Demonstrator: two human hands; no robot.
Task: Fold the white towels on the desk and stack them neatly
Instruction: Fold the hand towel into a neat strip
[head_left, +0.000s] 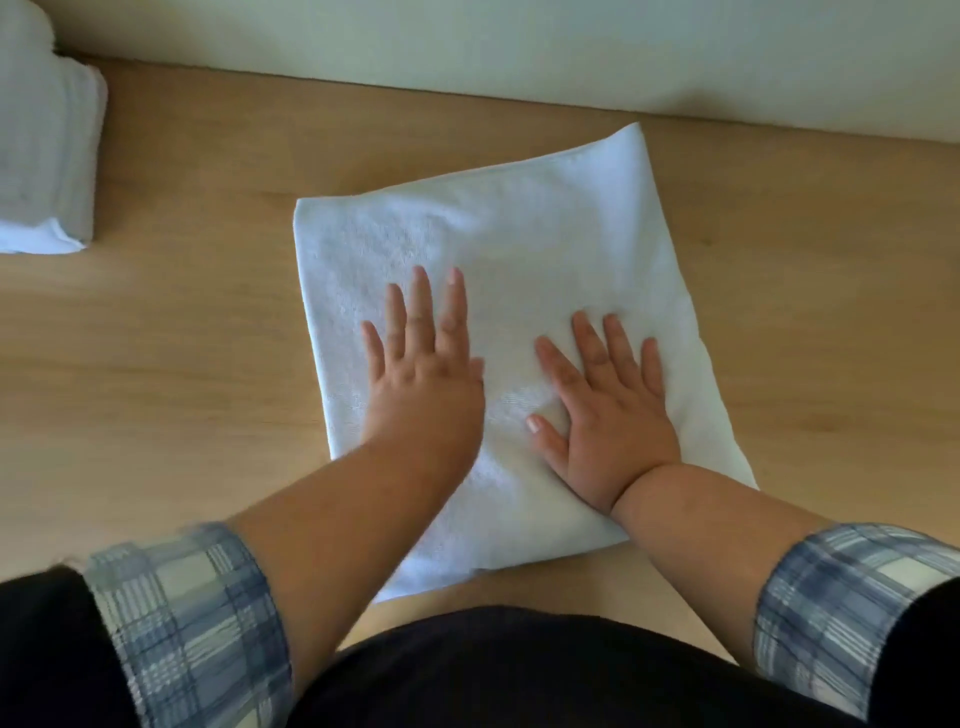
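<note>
A white towel (498, 244) lies flat on the wooden desk (182, 338) in front of me, folded to a rough square and turned a little clockwise. My left hand (423, 374) presses palm down on its near left part, fingers straight and spread. My right hand (605, 405) lies flat on the towel beside it, fingers straight, thumb pointing left. Both hands hold nothing. A stack of folded white towels (44, 156) sits at the far left edge of the view, apart from both hands.
A pale wall (519, 47) runs along the desk's far edge. Bare wood shows left and right of the towel. My dark torso and plaid cuffs fill the bottom of the view.
</note>
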